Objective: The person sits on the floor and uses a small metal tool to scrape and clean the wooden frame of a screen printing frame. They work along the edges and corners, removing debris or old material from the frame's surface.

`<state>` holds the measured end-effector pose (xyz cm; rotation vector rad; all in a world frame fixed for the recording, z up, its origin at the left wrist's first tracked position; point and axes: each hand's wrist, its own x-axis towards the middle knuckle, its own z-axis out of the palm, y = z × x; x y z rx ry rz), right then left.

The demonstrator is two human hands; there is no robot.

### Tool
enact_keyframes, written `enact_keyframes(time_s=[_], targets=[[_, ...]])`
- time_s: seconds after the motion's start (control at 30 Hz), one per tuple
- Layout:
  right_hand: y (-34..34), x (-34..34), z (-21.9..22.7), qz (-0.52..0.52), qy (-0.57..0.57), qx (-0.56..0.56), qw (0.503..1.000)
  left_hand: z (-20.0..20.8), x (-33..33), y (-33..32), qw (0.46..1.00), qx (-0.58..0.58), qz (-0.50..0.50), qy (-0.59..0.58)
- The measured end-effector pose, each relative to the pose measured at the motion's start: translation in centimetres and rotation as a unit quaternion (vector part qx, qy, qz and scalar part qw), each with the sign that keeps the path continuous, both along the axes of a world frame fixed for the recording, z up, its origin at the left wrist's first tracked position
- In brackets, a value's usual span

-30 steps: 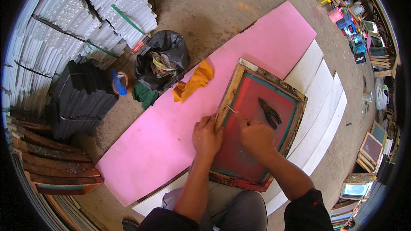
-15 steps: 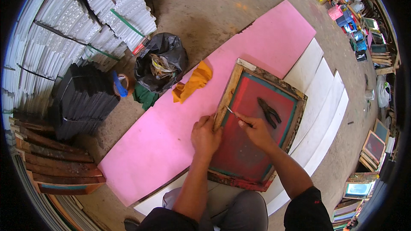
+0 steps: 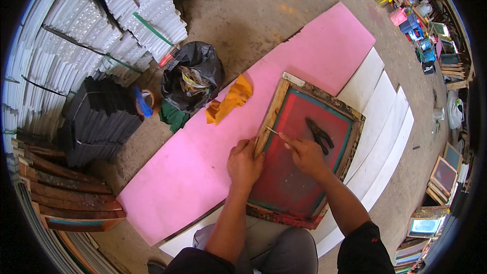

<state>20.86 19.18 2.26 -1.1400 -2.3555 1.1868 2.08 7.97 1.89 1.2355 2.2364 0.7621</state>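
Farthest left, tall stacks of white sheets point(image 3: 76, 50) stand bound with dark and green straps. Just beside them sits a bundle of black sheets point(image 3: 101, 122), and nearer the person, several wooden frames point(image 3: 71, 193) are piled together. Next along the floor point(image 3: 238, 15) come a small roll point(image 3: 151, 96) with a blue piece against it, an open black bag point(image 3: 210, 63) with scraps inside, and a green cloth point(image 3: 173, 116) touching its base. An orange cloth point(image 3: 231, 101) lies crumpled on the long pink sheet point(image 3: 177, 182).

The hands are apart. The left hand point(image 3: 244, 162) is clamped on the left rail of a mesh-covered screen point(image 3: 294, 182), which rests partly over the pink sheet, above the person's grey-trousered knees point(image 3: 289, 251). To its right, the right hand point(image 3: 304, 155) grips a thin tool point(image 3: 273, 131), its tip at that same rail; whether it touches the wood cannot be told. Dark pliers point(image 3: 318, 134) lie on the red mesh, just beyond the right hand. White boards point(image 3: 378, 142) spread out past the screen, and more small frames point(image 3: 442, 175) lean farther right.
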Motion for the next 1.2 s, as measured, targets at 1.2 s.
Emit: enact_keyframes(time_s=[1.2], targets=[[0.4,-2.5,6.5,-0.004,-0.270,0.145,0.952,0.3,0.2,0.2,1.000,-0.010,0.009,-0.012]])
